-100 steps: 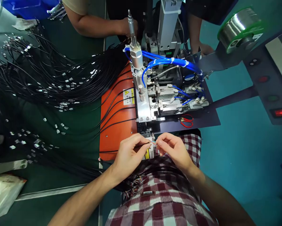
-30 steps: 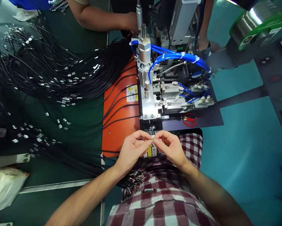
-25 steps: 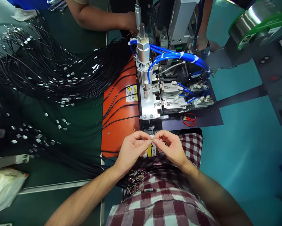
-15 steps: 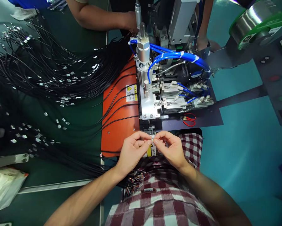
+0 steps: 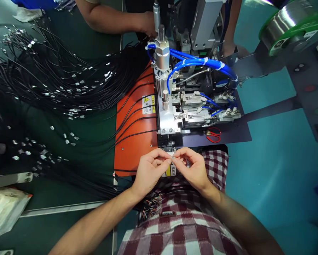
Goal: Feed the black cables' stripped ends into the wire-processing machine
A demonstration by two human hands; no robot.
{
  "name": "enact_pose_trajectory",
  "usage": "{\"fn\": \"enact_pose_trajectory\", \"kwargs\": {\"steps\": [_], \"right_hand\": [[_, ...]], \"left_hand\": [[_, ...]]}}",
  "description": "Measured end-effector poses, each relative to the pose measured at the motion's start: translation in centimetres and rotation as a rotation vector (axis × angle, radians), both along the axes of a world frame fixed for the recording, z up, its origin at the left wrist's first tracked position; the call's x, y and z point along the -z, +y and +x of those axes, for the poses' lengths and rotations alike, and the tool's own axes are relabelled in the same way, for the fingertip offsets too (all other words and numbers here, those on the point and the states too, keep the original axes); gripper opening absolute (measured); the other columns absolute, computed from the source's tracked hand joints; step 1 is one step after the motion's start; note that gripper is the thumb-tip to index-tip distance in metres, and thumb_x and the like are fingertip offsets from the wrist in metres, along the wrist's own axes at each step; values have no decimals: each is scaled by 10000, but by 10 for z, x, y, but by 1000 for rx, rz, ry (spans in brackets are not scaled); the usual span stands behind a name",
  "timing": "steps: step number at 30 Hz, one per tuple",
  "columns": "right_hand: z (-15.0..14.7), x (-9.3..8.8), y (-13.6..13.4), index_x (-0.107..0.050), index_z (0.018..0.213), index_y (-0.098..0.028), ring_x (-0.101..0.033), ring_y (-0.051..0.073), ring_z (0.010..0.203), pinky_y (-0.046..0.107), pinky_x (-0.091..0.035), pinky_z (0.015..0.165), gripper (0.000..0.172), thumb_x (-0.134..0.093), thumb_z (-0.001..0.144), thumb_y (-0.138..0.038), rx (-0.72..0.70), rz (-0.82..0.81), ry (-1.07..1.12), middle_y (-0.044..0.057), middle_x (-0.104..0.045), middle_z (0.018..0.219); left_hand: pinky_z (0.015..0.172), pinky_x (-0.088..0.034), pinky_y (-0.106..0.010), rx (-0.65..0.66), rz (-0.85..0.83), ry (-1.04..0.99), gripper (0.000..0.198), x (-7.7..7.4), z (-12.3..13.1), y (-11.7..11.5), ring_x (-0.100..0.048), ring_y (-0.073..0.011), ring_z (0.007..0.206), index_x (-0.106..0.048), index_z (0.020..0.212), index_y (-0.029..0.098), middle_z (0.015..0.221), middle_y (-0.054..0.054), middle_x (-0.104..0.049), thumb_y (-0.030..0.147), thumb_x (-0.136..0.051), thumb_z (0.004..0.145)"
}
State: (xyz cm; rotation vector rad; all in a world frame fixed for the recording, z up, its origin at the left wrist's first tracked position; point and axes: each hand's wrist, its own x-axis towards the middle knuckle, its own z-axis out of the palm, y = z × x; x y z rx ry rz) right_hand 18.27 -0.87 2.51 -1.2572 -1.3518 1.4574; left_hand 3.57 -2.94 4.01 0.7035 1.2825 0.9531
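Observation:
My left hand (image 5: 150, 170) is closed in a pinch, thumb against forefinger, just in front of the machine. A black cable (image 5: 124, 172) crosses the orange plate's near edge and runs into this hand. My right hand (image 5: 192, 164) pinches in the same way, its fingertips meeting those of the left. Something tiny and pale shows between the fingertips, too small to name. Below them is a yellow and white label (image 5: 173, 170), partly covered by the hands. The machine's metal block (image 5: 169, 122) stands just beyond my fingers.
Several black cables cross the orange plate (image 5: 133, 152) into the machine. Bundles of black cables (image 5: 76, 85) lie at left. Red-handled snips (image 5: 213, 135) rest right of the machine. A solder wire spool (image 5: 291, 26) hangs upper right. Another person's arm (image 5: 116, 23) reaches in behind.
Both hands stay pinched at nearly the same spot. The right fingers have shifted slightly, with the thumb a little higher and the other fingertips showing more.

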Motion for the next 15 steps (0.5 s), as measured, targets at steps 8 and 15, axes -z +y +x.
{"fn": "enact_pose_trajectory", "kwargs": {"steps": [8,15], "right_hand": [[-5,-4,3,-591,709,-176,-398,89,494,231,-306,464,178,-697,737,-316,0,-216,109,-34,-495,570],[-8,1,0,-587,732,-174,-370,74,461,221,-285,446,233,-725,733,-362,10,-335,260,-61,-455,531]], "left_hand": [[506,-379,-178,-35,67,4,126,3,0,-2,-473,-59,553,-648,767,158,755,13,-576,273,-697,779],[460,-318,-181,-126,62,-186,107,8,3,-5,-425,-26,496,-610,768,153,801,21,-553,219,-695,772]]}}
